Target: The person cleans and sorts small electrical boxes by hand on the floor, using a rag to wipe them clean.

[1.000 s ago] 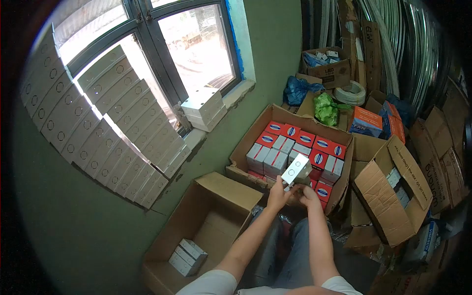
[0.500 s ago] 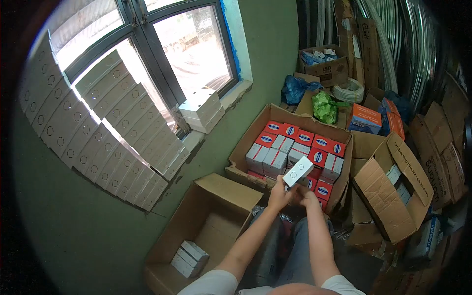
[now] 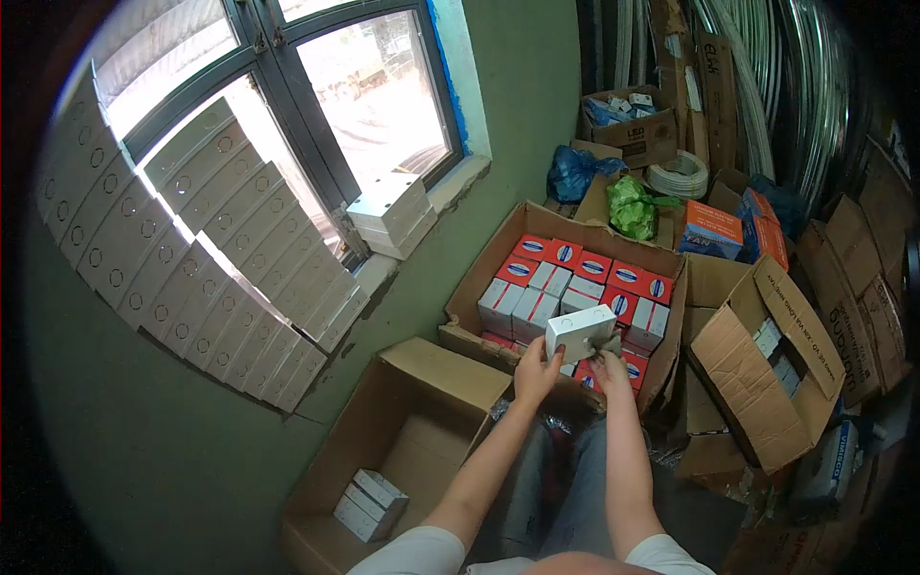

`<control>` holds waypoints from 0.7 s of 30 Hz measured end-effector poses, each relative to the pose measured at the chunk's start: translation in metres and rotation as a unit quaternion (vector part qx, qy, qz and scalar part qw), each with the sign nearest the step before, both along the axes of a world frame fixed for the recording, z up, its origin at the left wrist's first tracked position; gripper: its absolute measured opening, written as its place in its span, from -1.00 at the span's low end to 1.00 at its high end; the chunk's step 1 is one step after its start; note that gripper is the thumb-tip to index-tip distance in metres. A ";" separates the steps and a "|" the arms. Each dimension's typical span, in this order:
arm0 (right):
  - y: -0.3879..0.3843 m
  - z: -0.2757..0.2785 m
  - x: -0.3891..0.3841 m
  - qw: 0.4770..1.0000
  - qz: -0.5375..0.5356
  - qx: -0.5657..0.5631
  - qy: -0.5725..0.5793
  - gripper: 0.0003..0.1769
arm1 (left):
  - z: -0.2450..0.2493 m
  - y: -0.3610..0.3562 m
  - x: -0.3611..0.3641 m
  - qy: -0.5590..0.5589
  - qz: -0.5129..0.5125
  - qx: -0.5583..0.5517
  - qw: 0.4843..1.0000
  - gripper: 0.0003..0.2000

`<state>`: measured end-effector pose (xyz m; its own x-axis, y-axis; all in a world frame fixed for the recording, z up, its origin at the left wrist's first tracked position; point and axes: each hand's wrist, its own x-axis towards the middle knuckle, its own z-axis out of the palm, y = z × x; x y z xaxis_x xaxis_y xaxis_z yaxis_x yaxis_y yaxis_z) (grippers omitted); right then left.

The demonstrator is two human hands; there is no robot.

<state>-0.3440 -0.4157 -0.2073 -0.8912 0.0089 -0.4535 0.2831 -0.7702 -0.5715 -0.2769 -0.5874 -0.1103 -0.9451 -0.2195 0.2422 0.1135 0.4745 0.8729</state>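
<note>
In the head view, my left hand [image 3: 537, 372] grips a white plastic electrical box [image 3: 575, 331] by its near left end. My right hand [image 3: 609, 370] is closed around a crumpled greyish piece, which looks like a cloth [image 3: 607, 342], at the right end of the box. Both hands are above an open carton [image 3: 463, 324] packed with red and white small boxes [image 3: 632, 277]. To the lower left, several white electrical boxes [image 3: 370, 505] sit together in another open carton [image 3: 441, 372].
Stacked white boxes [image 3: 388, 220] rest on the window sill, and rows of white panels with round marks [image 3: 230, 287] line the left. An opened carton [image 3: 743, 383] stands at right. Behind are a green bag [image 3: 632, 209], a cable coil [image 3: 678, 176] and an orange-blue fan box [image 3: 711, 233].
The electrical box has turned so that its broad side shows. My right hand has moved right and up, and the greyish cloth now shows at the box's end.
</note>
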 end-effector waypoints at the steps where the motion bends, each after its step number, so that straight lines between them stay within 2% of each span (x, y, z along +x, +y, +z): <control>1: 0.001 0.001 -0.002 1.000 -0.007 -0.004 -0.008 -0.63 | 0.002 -0.001 0.001 -0.012 -0.003 0.014 1.000 -0.59; 2: 0.001 0.008 0.000 1.000 0.000 -0.013 -0.008 -0.64 | 0.005 -0.001 0.002 -0.025 -0.006 0.028 0.999 -0.59; 5: -0.007 0.047 0.016 0.999 0.014 -0.020 0.023 -0.61 | -0.003 0.001 0.001 -0.026 0.003 -0.051 0.998 -0.53; 8: -0.008 0.046 0.016 0.994 0.098 0.037 0.007 -0.58 | -0.001 0.000 -0.001 -0.038 0.014 -0.016 0.999 -0.52; 11: -0.016 0.059 0.024 0.983 0.176 0.045 0.019 -0.62 | -0.004 -0.001 -0.001 -0.044 0.016 -0.010 0.999 -0.50; 12: -0.022 0.074 0.030 0.978 0.199 0.051 0.023 -0.63 | -0.008 -0.001 -0.003 -0.034 0.012 -0.014 0.999 -0.49; 13: -0.026 0.089 0.041 0.969 0.219 0.103 0.043 -0.65 | -0.014 -0.001 -0.005 -0.024 0.008 -0.017 1.000 -0.49; 16: -0.029 0.041 0.028 0.952 0.299 0.054 0.042 -0.66 | -0.005 -0.002 -0.002 -0.046 -0.012 -0.043 0.998 -0.48; 17: -0.028 0.037 0.027 0.955 0.294 0.038 0.025 -0.68 | 0.000 -0.001 0.001 -0.063 -0.021 -0.054 0.996 -0.47; 20: -0.029 0.029 0.019 0.972 0.184 0.145 -0.016 -0.69 | -0.008 0.002 0.001 -0.010 -0.072 -0.032 0.997 -0.49; 21: -0.023 0.029 0.018 0.980 0.163 0.107 -0.041 -0.64 | -0.011 0.002 0.000 -0.061 -0.085 -0.069 0.992 -0.49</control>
